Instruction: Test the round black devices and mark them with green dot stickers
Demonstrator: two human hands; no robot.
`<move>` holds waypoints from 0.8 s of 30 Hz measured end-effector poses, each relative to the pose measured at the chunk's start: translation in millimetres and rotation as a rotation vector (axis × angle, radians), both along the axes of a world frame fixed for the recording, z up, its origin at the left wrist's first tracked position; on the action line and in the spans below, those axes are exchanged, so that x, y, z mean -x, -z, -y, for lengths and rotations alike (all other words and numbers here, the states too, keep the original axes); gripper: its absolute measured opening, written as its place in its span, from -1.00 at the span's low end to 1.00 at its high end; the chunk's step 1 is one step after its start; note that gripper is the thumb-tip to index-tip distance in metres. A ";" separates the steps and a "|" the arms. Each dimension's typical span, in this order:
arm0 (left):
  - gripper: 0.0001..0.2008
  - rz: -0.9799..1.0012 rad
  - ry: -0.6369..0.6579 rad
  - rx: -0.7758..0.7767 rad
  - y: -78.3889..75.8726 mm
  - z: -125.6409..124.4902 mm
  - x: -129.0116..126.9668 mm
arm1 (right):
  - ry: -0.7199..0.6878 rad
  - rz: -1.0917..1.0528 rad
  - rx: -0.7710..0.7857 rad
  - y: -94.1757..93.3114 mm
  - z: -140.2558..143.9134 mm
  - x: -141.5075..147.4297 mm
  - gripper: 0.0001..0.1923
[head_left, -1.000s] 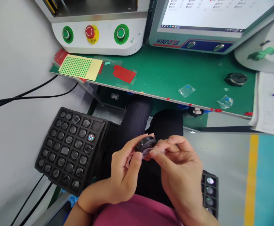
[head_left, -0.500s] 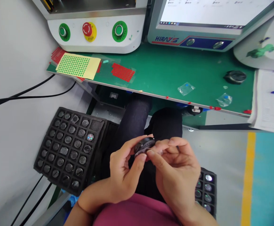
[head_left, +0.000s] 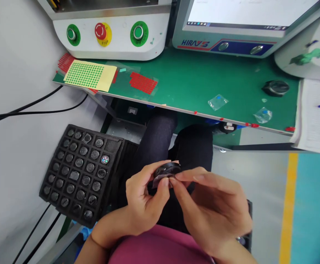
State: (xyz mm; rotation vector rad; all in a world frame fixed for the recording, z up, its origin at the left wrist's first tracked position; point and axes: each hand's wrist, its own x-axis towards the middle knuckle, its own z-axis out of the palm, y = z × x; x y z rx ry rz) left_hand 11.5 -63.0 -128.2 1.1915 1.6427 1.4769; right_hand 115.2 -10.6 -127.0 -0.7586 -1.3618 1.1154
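Note:
Above my lap, my left hand (head_left: 146, 201) is closed around a black round smartwatch (head_left: 167, 168), which is tilted, thumb on the near side and fingers behind. A thin greyish, see-through film (head_left: 157, 180) shows along the watch's lower edge. My right hand (head_left: 212, 205) pinches thumb and forefinger together at the right end of that film, against the watch; its other fingers are loosely bent. To the left, a black foam tray (head_left: 113, 146) holds several round watches in square pockets, one with a lit watch screen (head_left: 105, 159).
Ahead is a green bench (head_left: 182, 84) with a sticker sheet (head_left: 88, 75), red labels (head_left: 143, 82), small clear bags (head_left: 217, 102), a black round part (head_left: 276, 88) and papers (head_left: 316, 113). Behind stand a button panel (head_left: 110, 40) and a monitor (head_left: 231, 36). Another tray (head_left: 249, 220) is partly hidden at right.
My right hand has shifted right and turned, its fingers straighter, still pinching at the watch's edge. The watch has tilted slightly in my left hand, and more of the film shows.

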 end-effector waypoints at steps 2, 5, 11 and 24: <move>-0.70 -0.009 -0.019 0.005 -2.0 -0.6 -0.2 | -0.048 0.104 -0.159 1.8 -3.9 -6.7 -0.49; -0.71 0.002 -0.028 0.012 -4.7 -0.9 -0.7 | -0.133 0.312 -0.368 1.1 -11.3 -18.1 -0.58; -0.67 0.008 -0.001 -0.020 -8.3 0.4 -0.1 | -0.155 0.505 -0.504 -9.8 -17.6 -29.1 -0.67; -0.67 -0.284 0.075 -0.022 -18.9 -3.7 3.3 | -0.167 0.641 -0.560 -14.0 -20.9 -36.5 -0.78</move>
